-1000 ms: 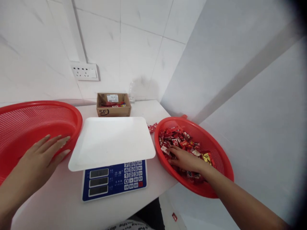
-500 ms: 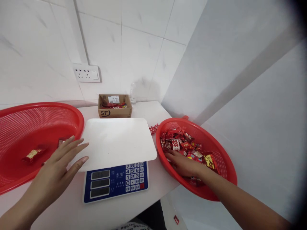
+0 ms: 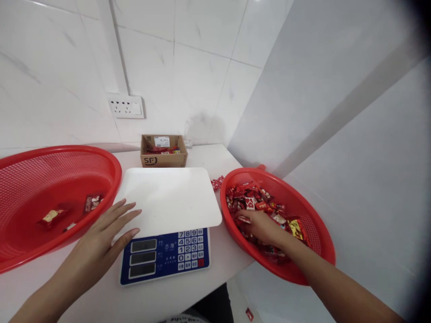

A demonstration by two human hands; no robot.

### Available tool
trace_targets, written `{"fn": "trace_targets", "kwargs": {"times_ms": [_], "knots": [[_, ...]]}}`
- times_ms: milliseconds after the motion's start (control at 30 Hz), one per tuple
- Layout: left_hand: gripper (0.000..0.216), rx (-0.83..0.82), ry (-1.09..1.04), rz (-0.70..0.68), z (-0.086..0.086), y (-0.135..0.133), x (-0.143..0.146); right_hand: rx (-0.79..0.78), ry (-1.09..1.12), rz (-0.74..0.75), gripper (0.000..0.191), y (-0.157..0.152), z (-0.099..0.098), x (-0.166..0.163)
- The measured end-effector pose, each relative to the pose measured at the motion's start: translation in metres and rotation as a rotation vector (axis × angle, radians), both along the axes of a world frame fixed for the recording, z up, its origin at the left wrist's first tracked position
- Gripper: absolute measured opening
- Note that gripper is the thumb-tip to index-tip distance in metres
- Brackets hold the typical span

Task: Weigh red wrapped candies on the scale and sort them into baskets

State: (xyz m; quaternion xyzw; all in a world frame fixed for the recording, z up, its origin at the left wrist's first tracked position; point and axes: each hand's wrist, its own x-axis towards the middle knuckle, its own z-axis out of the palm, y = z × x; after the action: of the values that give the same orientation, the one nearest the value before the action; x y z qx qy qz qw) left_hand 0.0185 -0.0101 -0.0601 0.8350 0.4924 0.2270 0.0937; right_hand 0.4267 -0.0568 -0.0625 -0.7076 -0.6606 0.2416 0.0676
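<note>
My left hand (image 3: 106,231) hovers flat with fingers spread over the near left corner of the white scale platter (image 3: 171,197), holding nothing. The big red mesh basket (image 3: 20,251) on the left holds a few wrapped candies (image 3: 91,202). My right hand (image 3: 261,226) lies palm down in the smaller red basket (image 3: 316,264) on the right, fingers curled into the heap of red-wrapped candies (image 3: 249,202). What the fingers hold is hidden. The scale's blue keypad panel (image 3: 164,255) faces me.
A small cardboard box (image 3: 164,152) with packets stands by the tiled wall behind the scale. One loose candy (image 3: 217,182) lies on the white counter between scale and right basket. A wall socket (image 3: 127,106) is above. The right basket overhangs the counter edge; a white wall closes the right side.
My left hand moved right, out of the left basket to the scale's left corner, uncovering candies in that basket. My right hand stayed in the candy heap, its fingers digging in.
</note>
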Motion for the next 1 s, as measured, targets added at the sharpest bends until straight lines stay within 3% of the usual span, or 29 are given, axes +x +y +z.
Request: {"fn": "trace_targets", "kwargs": {"times_ms": [133,300,467,567,633,867,1000], "knots": [[0.041,-0.056,-0.044,0.008,0.004,-0.004,0.005,0.188,0.185,-0.251,0.026,0.001,0.021,0.001],[0.038,-0.158,-0.192,-0.074,0.012,-0.011,0.027,0.398,0.698,-0.496,0.04,-0.005,0.052,-0.038],[0.049,-0.516,-0.556,-0.167,0.021,-0.018,0.06,0.386,1.13,-0.365,0.05,-0.004,0.044,-0.102],[0.057,-0.807,-0.889,-0.272,0.025,-0.022,0.077,0.325,1.266,-0.269,0.044,0.003,0.03,-0.142],[0.056,-0.922,-1.023,-0.269,0.028,-0.023,0.083,0.256,1.297,-0.197,0.041,0.007,0.023,-0.163],[0.051,-0.885,-1.149,-0.072,0.028,-0.016,0.079,0.307,1.077,0.158,0.039,0.014,0.027,-0.186],[0.049,-0.811,-1.192,0.004,0.027,-0.012,0.076,0.227,1.09,0.096,0.044,0.014,0.028,-0.182]]}}
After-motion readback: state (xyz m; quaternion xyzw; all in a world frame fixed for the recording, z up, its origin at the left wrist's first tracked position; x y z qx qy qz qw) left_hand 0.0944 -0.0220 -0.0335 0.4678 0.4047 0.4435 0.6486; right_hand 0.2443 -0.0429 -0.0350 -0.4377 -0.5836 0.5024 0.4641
